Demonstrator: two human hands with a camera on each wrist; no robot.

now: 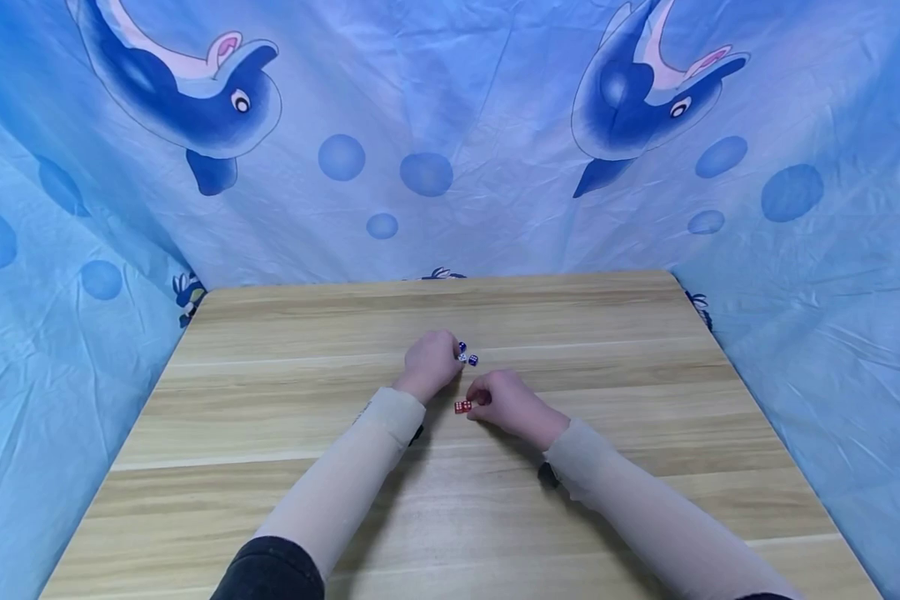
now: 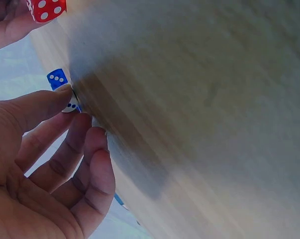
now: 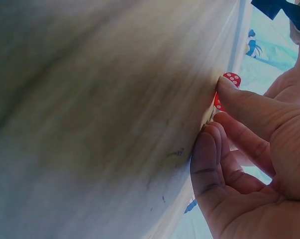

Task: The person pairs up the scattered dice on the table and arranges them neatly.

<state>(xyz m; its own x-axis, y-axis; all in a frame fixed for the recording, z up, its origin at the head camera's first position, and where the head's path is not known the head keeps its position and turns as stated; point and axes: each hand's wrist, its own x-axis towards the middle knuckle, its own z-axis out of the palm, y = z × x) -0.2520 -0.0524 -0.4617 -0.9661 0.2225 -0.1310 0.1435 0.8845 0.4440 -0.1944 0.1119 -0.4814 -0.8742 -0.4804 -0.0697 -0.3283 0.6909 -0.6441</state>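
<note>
My left hand (image 1: 431,362) is at the table's middle, pinching a small white die with blue pips (image 2: 70,106) between thumb and fingers. Two blue dice with white pips lie close to it: one touching or nearly touching on the right (image 1: 473,360), the other just behind (image 1: 462,346). Nearer to me, my right hand (image 1: 512,406) holds a red die (image 3: 219,103) at its thumb and fingertips. In the head view two red dice (image 1: 459,407) sit side by side there. The thumb partly hides them in the right wrist view.
The wood-grain table (image 1: 270,433) carries the dice around its middle. A blue cloth curtain (image 1: 480,100) with dolphins and bubbles hangs behind it and along both sides. Both forearms wear pale sleeves (image 1: 352,467) and reach across the front part.
</note>
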